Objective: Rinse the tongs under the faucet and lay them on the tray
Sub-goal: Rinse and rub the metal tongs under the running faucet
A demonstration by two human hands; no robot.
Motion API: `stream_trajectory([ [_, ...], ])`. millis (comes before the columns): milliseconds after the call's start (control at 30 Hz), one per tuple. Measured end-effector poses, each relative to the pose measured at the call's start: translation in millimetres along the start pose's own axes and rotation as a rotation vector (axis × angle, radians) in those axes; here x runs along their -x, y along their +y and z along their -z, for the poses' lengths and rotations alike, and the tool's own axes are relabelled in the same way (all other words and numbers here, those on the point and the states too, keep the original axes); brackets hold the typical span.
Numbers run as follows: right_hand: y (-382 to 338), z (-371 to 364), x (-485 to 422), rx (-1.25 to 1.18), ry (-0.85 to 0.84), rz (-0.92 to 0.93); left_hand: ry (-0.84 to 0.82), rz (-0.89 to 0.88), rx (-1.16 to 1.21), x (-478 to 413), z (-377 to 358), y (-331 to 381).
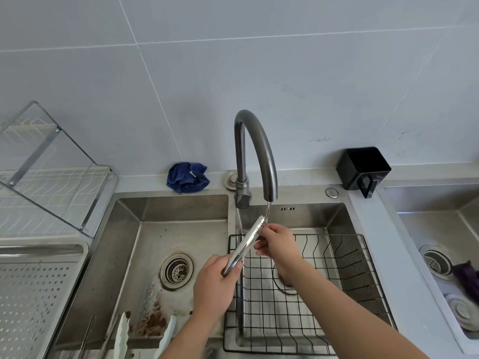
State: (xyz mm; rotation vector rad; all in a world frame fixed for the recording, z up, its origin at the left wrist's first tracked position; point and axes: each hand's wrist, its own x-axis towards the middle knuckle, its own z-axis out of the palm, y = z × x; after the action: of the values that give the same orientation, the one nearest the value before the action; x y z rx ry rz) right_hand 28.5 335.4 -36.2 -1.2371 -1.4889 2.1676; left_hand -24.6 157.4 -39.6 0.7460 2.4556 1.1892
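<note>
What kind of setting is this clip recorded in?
Most likely a kitchen washing-up area: a stainless double sink with a gooseneck faucet running, a dish rack on the counter, tiled wall behind. Both hands hold metal tongs under the stream.

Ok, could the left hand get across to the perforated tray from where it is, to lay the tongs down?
Probably yes. The left hand grips the tongs by the handle end, and only the open left basin lies between it and the perforated tray.
</note>
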Motion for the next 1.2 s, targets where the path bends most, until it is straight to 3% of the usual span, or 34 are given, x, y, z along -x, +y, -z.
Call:
stream_trajectory([
  [133, -1, -3, 0, -0.01, 0.074, 0.041, -0.014, 0.025, 0.071, -1, -1, 2],
  [300, -3, -1, -3, -0.092, -0.076, 0.001, -0.011, 0.095, 0.171, -1, 1, -4],
  [400, -1, 0, -5, -0.1, -0.072, -0.011, -0.01, 0.099, 0.137, 0, 2, -6],
  [533, 4, 1, -5, -0.331, -0.167, -0.147, 0.03, 0.086, 0.0, -2, 8, -6],
  [700, 14, 3, -1, 0.057, -0.029, -0.057, 0.027, 0.052, -0.262, -7, 22, -6],
  [867, 17, -1, 2, -0.135, -0.075, -0.101, 0.035, 0.034, -0.392, -10, 24, 2],
  [1033, 14, 3, 1, 0.076, -0.009, -0.029, 0.026, 0.031, -0.397, -12, 28, 2],
  [1200, 17, 2, 2, -0.07, -0.075, -0.035, 0.055, 0.035, -0.404, -16, 30, 0],
])
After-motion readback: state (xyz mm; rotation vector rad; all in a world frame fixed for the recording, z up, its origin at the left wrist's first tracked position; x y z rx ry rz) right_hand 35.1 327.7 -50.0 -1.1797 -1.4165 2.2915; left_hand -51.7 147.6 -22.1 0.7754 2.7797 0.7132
